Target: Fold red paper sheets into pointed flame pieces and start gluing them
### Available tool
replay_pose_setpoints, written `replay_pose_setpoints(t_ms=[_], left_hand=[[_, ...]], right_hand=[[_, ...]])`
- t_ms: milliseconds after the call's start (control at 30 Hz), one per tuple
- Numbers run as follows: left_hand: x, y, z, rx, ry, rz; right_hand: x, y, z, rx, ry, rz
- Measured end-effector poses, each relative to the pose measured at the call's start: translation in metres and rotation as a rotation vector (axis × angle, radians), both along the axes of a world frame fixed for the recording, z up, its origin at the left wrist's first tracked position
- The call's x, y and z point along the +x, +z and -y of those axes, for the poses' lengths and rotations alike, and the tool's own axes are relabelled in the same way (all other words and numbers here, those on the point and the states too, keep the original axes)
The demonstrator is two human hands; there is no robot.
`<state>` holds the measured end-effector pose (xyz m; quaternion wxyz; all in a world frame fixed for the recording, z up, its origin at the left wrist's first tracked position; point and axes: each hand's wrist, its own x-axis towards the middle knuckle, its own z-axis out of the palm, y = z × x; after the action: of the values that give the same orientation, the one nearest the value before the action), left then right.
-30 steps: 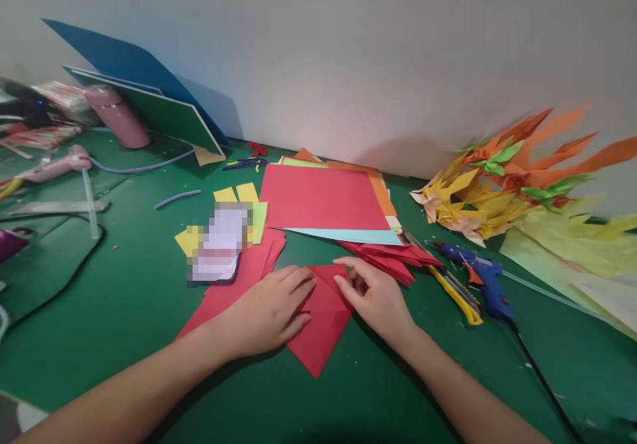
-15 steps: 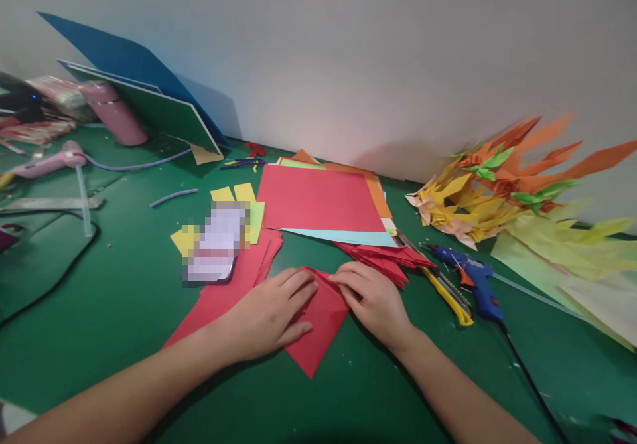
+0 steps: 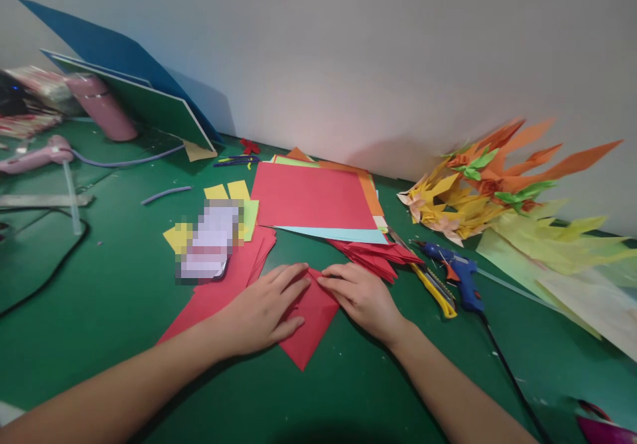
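Note:
A red paper piece [image 3: 309, 330] lies on the green table, one corner pointing toward me. My left hand [image 3: 266, 308] rests across its left side with the fingers apart, pressing it flat. My right hand [image 3: 365, 298] has its fingertips together at the paper's upper right edge, near the top corner. More red paper sheets [image 3: 231, 285] lie partly under my left forearm. Behind my hands are a stack of sheets with a large red one [image 3: 313, 198] on top and a bundle of folded red pieces [image 3: 371, 257].
A phone [image 3: 209, 241] lies on yellow and green slips at left. To the right are a yellow cutter [image 3: 436, 291], a blue glue gun [image 3: 462, 278] with a cord, and orange and yellow paper flowers [image 3: 497, 178]. A pink bottle [image 3: 104, 109] leans against boards [image 3: 154, 109].
The whole view has shifted a little, so the table items appear further left. The fingers of my right hand have straightened slightly along the paper's edge; my left hand stays on the paper.

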<state>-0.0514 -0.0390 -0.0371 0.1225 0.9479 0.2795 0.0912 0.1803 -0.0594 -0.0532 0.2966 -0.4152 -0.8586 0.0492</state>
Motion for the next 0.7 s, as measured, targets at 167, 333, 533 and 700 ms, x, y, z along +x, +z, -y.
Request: replay_pose_setpoints(t_ms=[167, 333, 533, 700], left_hand=[[-0.0017, -0.0009, -0.0012, 0.003, -0.008, 0.004], [-0.0022, 0.0006, -0.0024, 0.010, -0.005, -0.025], [-0.0021, 0.0007, -0.0026, 0.009, -0.006, -0.056], [-0.0026, 0.0011, -0.0022, 0.002, 0.002, -0.030]], right_hand=[[0.0001, 0.0022, -0.0016, 0.000, 0.014, 0.009], [0.0001, 0.0033, -0.0042, 0.004, 0.047, -0.036], [0.0010, 0.0048, -0.0041, -0.027, 0.050, -0.045], [0.0013, 0.0065, -0.0037, -0.043, 0.054, -0.047]])
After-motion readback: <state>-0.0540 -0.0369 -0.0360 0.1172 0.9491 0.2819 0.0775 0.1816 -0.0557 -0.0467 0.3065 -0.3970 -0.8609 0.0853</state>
